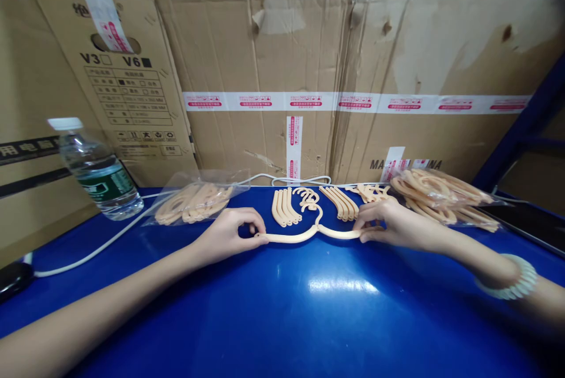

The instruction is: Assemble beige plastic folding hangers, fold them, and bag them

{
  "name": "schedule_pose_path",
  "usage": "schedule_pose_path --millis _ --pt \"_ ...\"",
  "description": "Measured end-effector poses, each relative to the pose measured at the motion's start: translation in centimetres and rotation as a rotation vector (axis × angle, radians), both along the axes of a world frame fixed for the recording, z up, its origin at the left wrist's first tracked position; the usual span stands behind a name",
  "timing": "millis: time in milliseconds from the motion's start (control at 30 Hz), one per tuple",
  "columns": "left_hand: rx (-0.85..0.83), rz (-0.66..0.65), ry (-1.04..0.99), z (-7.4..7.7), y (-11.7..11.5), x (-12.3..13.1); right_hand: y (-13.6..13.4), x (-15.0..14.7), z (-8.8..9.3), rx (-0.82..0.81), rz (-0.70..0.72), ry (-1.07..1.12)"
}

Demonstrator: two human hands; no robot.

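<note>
Head view, frame centre: left hand (229, 235) and right hand (388, 226) pinch opposite ends of a smooth, curved peach plastic hanger (309, 234) on the glossy blue table (309, 319).

At ten o'clock, the cardboard box (132, 107) bears "V3" beside an empty square and "V6" beside a filled one, above a printed table too small to read. Toward four o'clock, low on the large carton (441, 142), "MA" and "NA" show, with the letters between hidden. The red print on the white tape (304, 101) and the green bottle label (106, 185) cannot be read.
</note>
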State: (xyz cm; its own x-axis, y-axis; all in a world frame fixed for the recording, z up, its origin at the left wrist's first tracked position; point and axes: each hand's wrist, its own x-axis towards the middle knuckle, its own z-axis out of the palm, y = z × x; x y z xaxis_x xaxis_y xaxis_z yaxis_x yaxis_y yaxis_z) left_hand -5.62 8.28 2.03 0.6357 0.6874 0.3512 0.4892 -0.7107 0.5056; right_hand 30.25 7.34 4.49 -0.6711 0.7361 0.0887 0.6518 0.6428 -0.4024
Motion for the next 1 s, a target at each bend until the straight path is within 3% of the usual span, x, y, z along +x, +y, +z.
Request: schedule_pose_path --millis 300,567,833,1000 --pt "0.001 -0.119 0.003 -0.1 -0.7 0.3 0.1 0.5 0.4 -0.039 0.103 -0.026" --pt "0.116 0.074 0.008 -1.2 -0.2 0.3 0.5 0.1 -1.2 0.183 -0.093 -0.06" --pt "0.186 0.073 0.054 -1.4 -0.4 0.4 0.5 0.4 -0.5 0.065 -0.074 -0.15" --pt "0.205 0.067 0.078 -1.5 -0.2 0.5 0.9 0.8 -0.5 0.12 -0.18 -0.183"
